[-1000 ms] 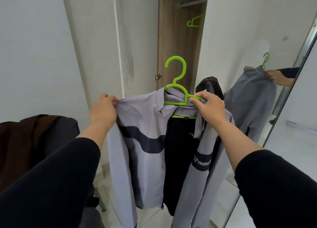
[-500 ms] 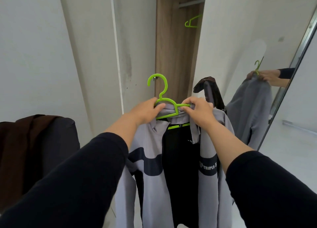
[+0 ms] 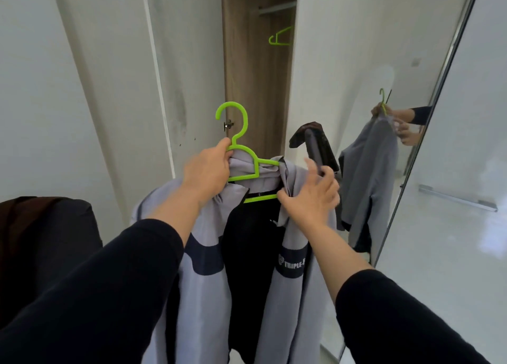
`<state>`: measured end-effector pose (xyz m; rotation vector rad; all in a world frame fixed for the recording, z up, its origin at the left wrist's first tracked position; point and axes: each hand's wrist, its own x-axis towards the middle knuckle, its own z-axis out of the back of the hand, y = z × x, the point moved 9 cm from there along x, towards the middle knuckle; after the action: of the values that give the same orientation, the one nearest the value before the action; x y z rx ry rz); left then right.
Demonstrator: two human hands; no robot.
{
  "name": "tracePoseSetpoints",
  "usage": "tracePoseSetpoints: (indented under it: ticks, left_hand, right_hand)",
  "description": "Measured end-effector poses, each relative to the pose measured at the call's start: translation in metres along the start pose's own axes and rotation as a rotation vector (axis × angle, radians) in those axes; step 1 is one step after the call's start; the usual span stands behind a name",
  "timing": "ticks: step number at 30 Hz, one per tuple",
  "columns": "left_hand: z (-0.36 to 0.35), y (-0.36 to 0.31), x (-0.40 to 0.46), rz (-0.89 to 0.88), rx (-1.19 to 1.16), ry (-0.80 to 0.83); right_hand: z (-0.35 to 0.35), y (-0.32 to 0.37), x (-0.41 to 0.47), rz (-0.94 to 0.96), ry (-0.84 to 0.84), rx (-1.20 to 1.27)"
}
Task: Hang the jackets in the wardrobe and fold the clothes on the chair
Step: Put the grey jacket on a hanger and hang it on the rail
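Left hand (image 3: pixel 207 171): I have it gripping the green hanger (image 3: pixel 248 155) at its neck, fingers curled round the plastic and the bunched collar beneath.
Right hand (image 3: pixel 310 196): thumb and forefinger pinch the front edge of the grey jacket (image 3: pixel 290 254) just under the hanger's right arm; the other fingers are spread loosely.
Jacket: it hangs on the hanger between my two hands, open at the front, dark lining showing, its long axis straight down.
Hook: it rises upright above my left hand, opening to the left.
Wardrobe (image 3: pixel 258 89): straight ahead, beyond the jacket, its opening narrow between pale doors.
Rail (image 3: pixel 277 8): high in the wardrobe, well above the hook and a little to its right; a second green hanger (image 3: pixel 279 37) hangs there.
Key relation: the rail lies up and forward from the hook, and my left hand is the one carrying it, so I judge the lift falls to that arm.
Chair (image 3: pixel 49 226): at lower left, dark clothes draped over it, not yet folded.
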<state>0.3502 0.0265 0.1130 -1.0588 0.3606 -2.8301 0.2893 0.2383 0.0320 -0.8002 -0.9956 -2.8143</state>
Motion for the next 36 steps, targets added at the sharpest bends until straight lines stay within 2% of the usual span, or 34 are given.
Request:
tracePoseSetpoints:
  ticks: [2,6,9,12,15,19,21,23,24,28,30,31,34,36]
  left_hand:
    - [0.006,0.003,0.0,-0.01,0.033,-0.033]
    - [0.014,0.012,-0.005,-0.048,0.102,-0.082]
    - [0.015,0.009,-0.012,-0.202,0.259,-0.155]
    - [0.008,0.012,-0.019,-0.265,0.422,-0.174]
    - [-0.001,0.021,-0.023,-0.177,0.481,-0.14]
    - [0.003,0.034,-0.016,0.095,0.286,-0.124]
    - [0.009,0.047,-0.011,0.2,0.184,-0.125]
    - [0.021,0.058,-0.006,0.222,0.069,-0.188]
    - [0.026,0.06,-0.004,0.21,0.027,-0.205]
    - [0.035,0.052,0.0,0.126,-0.062,-0.213]
    - [0.036,0.043,-0.002,0.098,-0.111,-0.228]
    - [0.035,0.039,-0.002,0.084,-0.139,-0.227]
    - [0.033,0.023,-0.005,0.041,-0.223,-0.218]
    - [0.032,0.012,-0.006,0.018,-0.255,-0.212]
  right_hand:
    - [-0.003,-0.014,-0.008,-0.171,-0.032,0.113]
    - [-0.02,-0.008,-0.006,-0.133,0.115,0.129]
    - [-0.025,-0.003,0.004,-0.209,0.24,0.251]
    - [-0.016,0.021,0.021,-0.215,0.253,0.44]
    - [-0.004,0.067,0.034,-0.103,0.314,0.643]
    - [0.0,0.117,0.02,0.01,0.351,0.833]
    - [-0.012,0.125,0.005,0.09,0.425,0.823]
    - [-0.025,0.123,-0.009,0.164,0.521,0.789]
    - [-0.025,0.118,-0.011,0.208,0.501,0.737]
    - [0.011,0.094,0.01,0.365,0.042,0.214]
    - [0.035,0.093,0.015,0.415,-0.129,0.067]
    - [0.042,0.094,0.018,0.438,-0.132,0.051]
    - [0.038,0.091,0.026,0.506,0.063,0.093]
    - [0.038,0.086,0.025,0.563,0.061,0.061]
